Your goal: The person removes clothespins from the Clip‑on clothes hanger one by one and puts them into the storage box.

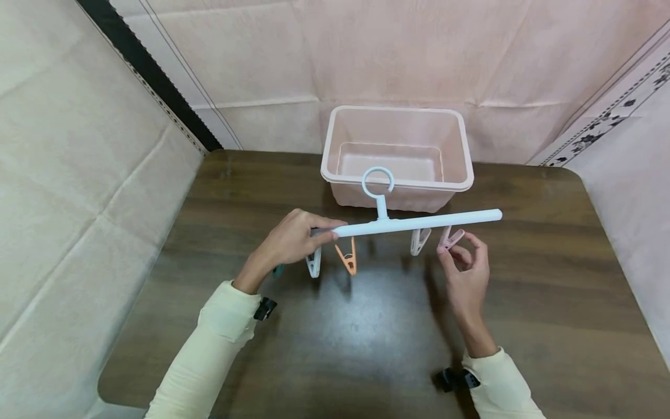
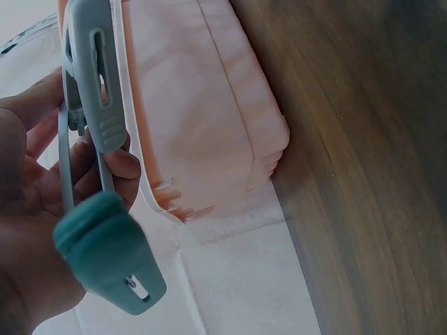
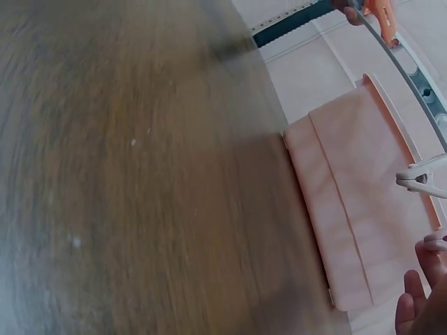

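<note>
From the head camera, the left hand curls its fingers around the left end of a white plastic hanger bar with a ring hook, held level above the brown wooden tabletop just in front of the pale pink rectangular plastic tub. The bar's ring stands against the tub's near rim. Under the bar hang a white peg next to the left hand, an orange peg beside it, another white peg further right, and a pink peg near the bar's right end. The right hand pinches that pink peg between thumb and fingertips, the other fingers loosely bent. Both arms wear pale yellow sleeves.

The left wrist camera shows what the head view hardly does: a teal plastic peg and a grey-blue peg hanging right against the left hand's fingers, with the pink tub's side wall just behind them and the tabletop to the right.

The right wrist camera is mostly blurred tabletop, with the tub's outer wall beyond it; the bar crosses the upper right corner, the orange peg sits at the top edge, and only the right hand's fingertips show at the lower right corner below a white peg.

No writing or brand can be read anywhere.
</note>
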`<state>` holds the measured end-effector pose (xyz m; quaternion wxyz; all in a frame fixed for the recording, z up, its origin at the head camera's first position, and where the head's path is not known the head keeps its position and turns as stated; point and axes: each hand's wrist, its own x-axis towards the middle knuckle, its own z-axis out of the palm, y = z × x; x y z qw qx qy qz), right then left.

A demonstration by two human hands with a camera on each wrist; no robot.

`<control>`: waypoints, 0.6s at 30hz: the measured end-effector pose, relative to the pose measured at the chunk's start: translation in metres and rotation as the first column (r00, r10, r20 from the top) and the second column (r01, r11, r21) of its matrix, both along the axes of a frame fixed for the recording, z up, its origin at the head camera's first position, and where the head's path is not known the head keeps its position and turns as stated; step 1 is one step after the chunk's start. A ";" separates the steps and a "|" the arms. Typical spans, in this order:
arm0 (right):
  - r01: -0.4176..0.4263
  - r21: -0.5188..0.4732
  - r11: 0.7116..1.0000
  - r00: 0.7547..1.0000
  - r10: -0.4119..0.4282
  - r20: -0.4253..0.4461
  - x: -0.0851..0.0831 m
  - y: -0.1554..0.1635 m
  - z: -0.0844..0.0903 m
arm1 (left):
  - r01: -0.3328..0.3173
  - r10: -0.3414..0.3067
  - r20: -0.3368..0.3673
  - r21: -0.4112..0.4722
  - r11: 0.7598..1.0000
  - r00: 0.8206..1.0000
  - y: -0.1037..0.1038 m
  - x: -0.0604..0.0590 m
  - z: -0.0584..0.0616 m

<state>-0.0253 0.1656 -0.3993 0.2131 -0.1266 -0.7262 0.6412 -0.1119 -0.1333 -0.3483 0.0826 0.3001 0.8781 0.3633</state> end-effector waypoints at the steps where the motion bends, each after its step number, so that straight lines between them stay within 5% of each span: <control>1: 0.005 -0.011 1.000 1.000 -0.005 0.005 0.000 0.000 -0.001 | 0.003 -0.003 0.007 0.000 1.000 1.000 0.000 0.001 -0.001; 10: 0.049 -0.009 0.999 0.997 -0.050 -0.051 0.000 0.005 -0.006 | -0.004 0.003 -0.016 -0.018 1.000 1.000 0.001 0.002 0.000; 18: 0.055 0.040 0.998 0.995 -0.051 -0.082 -0.006 0.021 -0.027 | -0.011 0.011 -0.004 -0.017 1.000 1.000 -0.001 0.003 -0.001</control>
